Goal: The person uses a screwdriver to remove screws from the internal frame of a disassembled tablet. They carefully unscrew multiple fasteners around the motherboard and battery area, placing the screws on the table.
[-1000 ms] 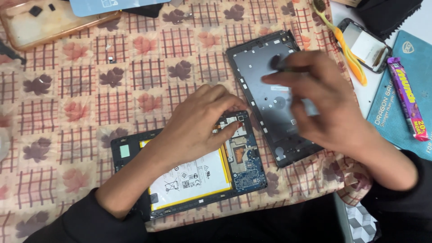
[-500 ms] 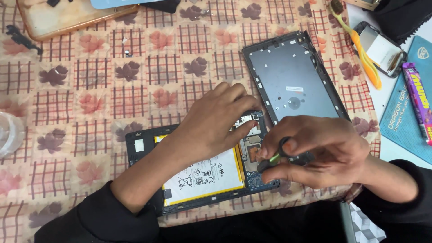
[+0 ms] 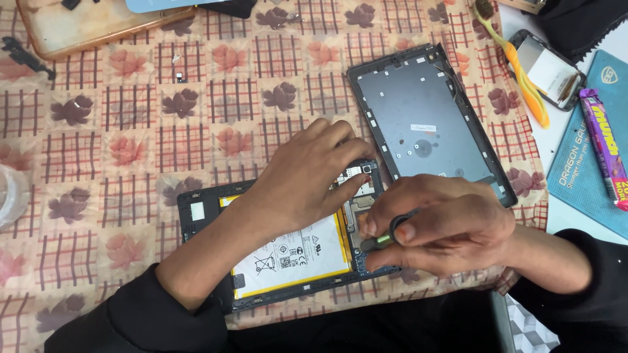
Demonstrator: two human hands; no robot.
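Left hand (image 3: pixel 311 180): palm down, fingers spread and flat, pressing on the top half of the opened tablet (image 3: pixel 281 252); grips nothing, just pins it. Forearm comes in from the lower left in a black sleeve.
Right hand (image 3: pixel 438 225): curled tight around a small screwdriver (image 3: pixel 386 236), thumb and index finger pinching its dark grip. Wrist enters from the right, knuckles up, fingers bent in toward the tablet.
Screwdriver: lies nearly flat, greenish shaft pointing left, tip down at the tablet's board area near its right end; exact contact point hidden by the fingers.
Opened tablet: back off, on the worktop at the near edge, long side tilted slightly. White battery with yellow border (image 3: pixel 291 255) fills its middle; blue circuit board (image 3: pixel 363 209) sits at the right end, between the 2 hands.
Back cover (image 3: pixel 428 124): grey, inside face up, on the cloth just beyond the right hand, apart from the tablet.
Worktop (image 3: pixel 131 131): covered in a checked cloth with leaf print.
Far right: orange and green toothbrush (image 3: pixel 520 68), purple candy bar (image 3: pixel 605 147) on a teal mat (image 3: pixel 579 180).
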